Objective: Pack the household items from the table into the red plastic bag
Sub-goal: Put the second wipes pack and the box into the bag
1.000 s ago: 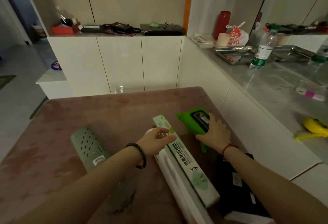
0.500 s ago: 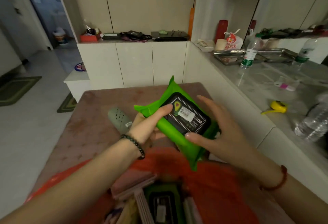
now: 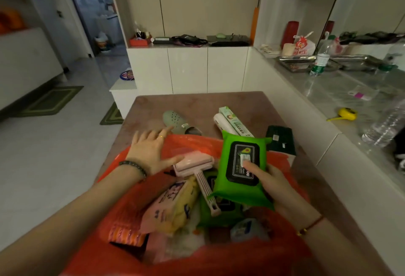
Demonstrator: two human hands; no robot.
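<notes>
The red plastic bag (image 3: 197, 258) lies open at the table's near end. Over its mouth my right hand (image 3: 271, 179) grips a green wet-wipes pack (image 3: 238, 168), thumb on its black lid. My left hand (image 3: 149, 151) rests flat with fingers spread on the bag's far left rim. Inside the bag lie a pink lint roller (image 3: 197, 166), a pink and yellow pack (image 3: 173, 205), a second green pack (image 3: 221, 216) and other items. On the table (image 3: 197, 105) behind are a green slipper (image 3: 177, 122), a long green and white box (image 3: 234, 122) with a white roll, and a dark box (image 3: 280, 140).
A white cabinet wall runs along the table's right side, with a grey counter (image 3: 350, 100) carrying water bottles, a yellow tape measure (image 3: 347, 114) and metal trays. Low white cabinets stand behind the table. Open floor with green mats lies to the left.
The green wipes pack was picked up from the table, held in both hands, and now sits over the open bag in my right hand alone. My left hand moved to the bag's rim.
</notes>
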